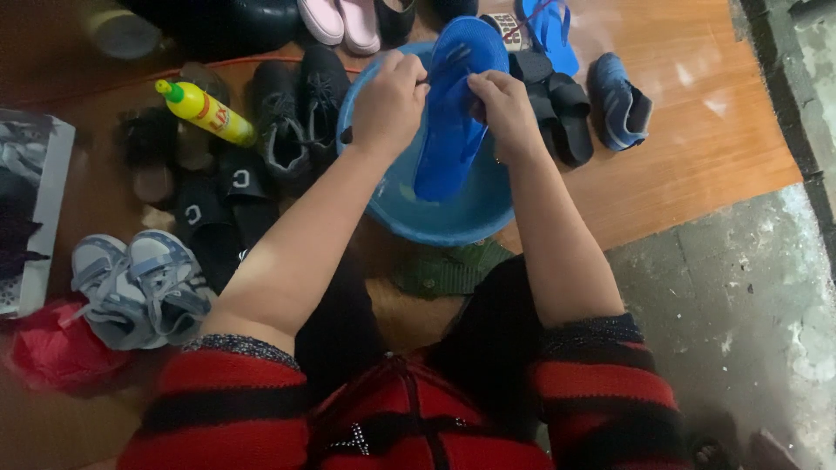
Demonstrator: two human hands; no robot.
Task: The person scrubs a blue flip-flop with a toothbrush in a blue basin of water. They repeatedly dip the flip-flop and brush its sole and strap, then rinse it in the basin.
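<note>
A blue flip-flop (453, 104) stands upright on its heel inside a blue plastic basin (453, 222) with a little water at the bottom. My right hand (505, 109) grips the flip-flop's right edge near the top. My left hand (392, 100) is closed on a dark-handled brush (347, 135), pressed against the flip-flop's left edge; the bristles are hidden. Both forearms reach forward from red and black striped sleeves.
A yellow bottle with a green cap (205, 111) lies at the left. Black shoes (296, 113), black slides (222, 204), grey-blue sneakers (139, 287), a second blue flip-flop (550, 30) and a blue shoe (618, 100) ring the basin. Green sandals (444, 270) lie in front.
</note>
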